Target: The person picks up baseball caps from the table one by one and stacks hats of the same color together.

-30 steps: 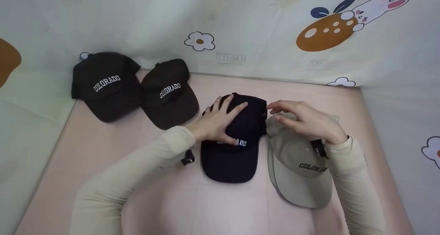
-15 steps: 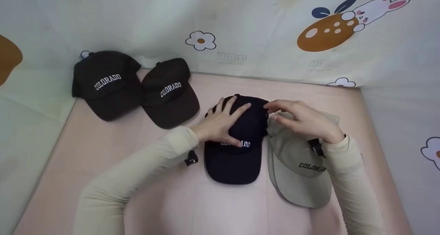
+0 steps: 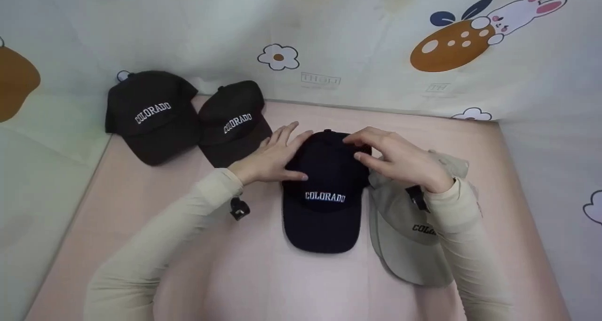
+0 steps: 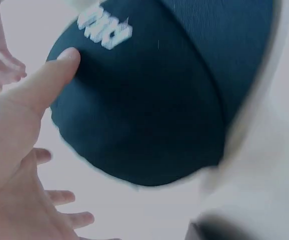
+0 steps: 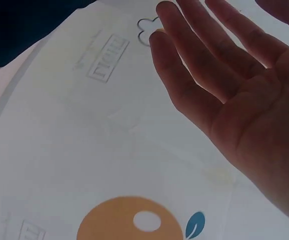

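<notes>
A navy baseball cap [image 3: 324, 224] with white COLORADO lettering lies in the middle of the pink surface, its brim toward me. At its left side is my left hand [image 3: 270, 161], fingers spread, with the thumb over the crown's edge. The left wrist view shows that thumb close against the cap [image 4: 149, 115]. My right hand [image 3: 397, 154] hovers at the crown's upper right, fingers loosely bent and holding nothing. In the right wrist view the right hand's fingers [image 5: 189, 85] are apart from a dark cap corner [image 5: 24, 25].
Right of the navy cap lie grey-beige caps [image 3: 409, 260], one overlapping another, partly under my right forearm. Two dark caps, a larger one [image 3: 153, 123] and a smaller one [image 3: 235, 119], sit side by side at the back left. A patterned sheet [image 3: 211, 43] rises behind.
The navy cap has slid slightly right. My left hand has left the crown's top for the cap's left side, uncovering the lettering. My right hand has moved left over the crown's upper right.
</notes>
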